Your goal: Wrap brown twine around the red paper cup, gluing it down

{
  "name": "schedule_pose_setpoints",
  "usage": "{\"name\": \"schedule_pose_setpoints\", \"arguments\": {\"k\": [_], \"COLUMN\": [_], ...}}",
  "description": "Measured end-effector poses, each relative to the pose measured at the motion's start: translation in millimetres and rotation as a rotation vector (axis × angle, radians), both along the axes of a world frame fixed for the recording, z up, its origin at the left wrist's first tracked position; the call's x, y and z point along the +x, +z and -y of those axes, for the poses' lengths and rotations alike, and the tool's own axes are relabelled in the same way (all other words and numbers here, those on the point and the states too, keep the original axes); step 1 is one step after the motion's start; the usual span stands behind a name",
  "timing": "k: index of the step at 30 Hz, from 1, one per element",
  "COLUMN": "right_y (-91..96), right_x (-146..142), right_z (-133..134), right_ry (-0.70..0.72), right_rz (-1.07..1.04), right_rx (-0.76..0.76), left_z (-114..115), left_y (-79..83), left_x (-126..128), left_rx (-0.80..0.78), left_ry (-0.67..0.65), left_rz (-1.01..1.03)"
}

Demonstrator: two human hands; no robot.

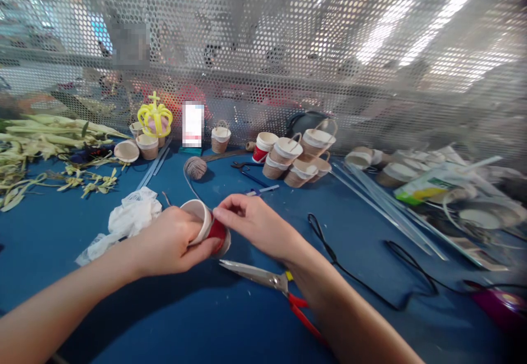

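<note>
My left hand (179, 240) holds a red paper cup (218, 235) tilted on its side, with the fingers inside its white mouth and the thumb along the outer wall. At the cup's upper side, the thumb and fingertips of my right hand (251, 221) are pinched together; what is between them is too small to make out. A strand of grey yarn runs from a yarn ball (195, 168) to behind the cup's rim. Scissors (267, 279) with red handles lie below the cup, partly under my right forearm. Crumpled white mesh (134, 213) lies beside my left hand.
Several twine-wrapped cups (290, 152) stand at the back, near pliers (247, 169). Leafy stems (49, 139) and a yellow crown (155, 117) are at left. Glue sticks (382, 205), a black cord (349, 276) and a purple device (500, 301) lie at right. Perforated metal (263, 56) closes the back.
</note>
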State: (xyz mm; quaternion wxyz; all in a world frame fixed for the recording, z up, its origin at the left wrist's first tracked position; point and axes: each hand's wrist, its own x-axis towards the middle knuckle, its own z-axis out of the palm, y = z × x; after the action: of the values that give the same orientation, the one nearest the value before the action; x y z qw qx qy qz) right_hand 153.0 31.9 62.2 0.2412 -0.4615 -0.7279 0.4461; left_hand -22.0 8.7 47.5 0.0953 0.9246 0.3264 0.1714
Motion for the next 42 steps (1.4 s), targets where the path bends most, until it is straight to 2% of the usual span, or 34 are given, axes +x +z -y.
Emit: {"name": "schedule_pose_setpoints", "arguments": {"k": [5,8,13,18,20,23,29,36,42], "right_y": [-3.5,-5.4,-4.6,2.4,6.1,10.0,11.1,13.5,8.5], "right_x": [-2.2,-3.0,-2.0,0.1,1.6,4.8,9.9,13.4,13.7], "right_z": [-0.2,-1.2,0.9,2.9,2.1,0.6,-0.1,0.9,-4.3], "right_ry": [0.081,0.066,-0.061,-0.087,-0.121,-0.196,-0.238,-0.281,-0.332], "right_rz": [0.027,-0.044,-0.292,-0.616,-0.696,-0.730,-0.677,-0.666,-0.617], "right_rx": [-0.065,-0.093,-0.144,-0.242,-0.211,-0.114,0.019,0.087,0.116], "left_z": [-1.6,-2.8,-2.4,-3.9,-5.6,-8.0,-8.6,-9.4,-6.2], "left_y": [-9.4,-9.5,0.5,2.8,1.0,-1.7,-2.2,-2.3,-1.0], "left_x": [4.7,3.7,1.0,1.1,0.6,-0.4,-0.1,-0.2,-2.0], "left_rx": [0.211,0.198,-0.053,-0.546,-0.713,-0.867,-0.962,-0.989,-0.981], "left_ry": [0.008,0.023,0.072,0.220,0.248,0.231,0.245,0.289,0.259], "left_rz": [-0.145,-0.117,0.075,0.365,0.488,0.630,0.702,0.704,0.757]}}
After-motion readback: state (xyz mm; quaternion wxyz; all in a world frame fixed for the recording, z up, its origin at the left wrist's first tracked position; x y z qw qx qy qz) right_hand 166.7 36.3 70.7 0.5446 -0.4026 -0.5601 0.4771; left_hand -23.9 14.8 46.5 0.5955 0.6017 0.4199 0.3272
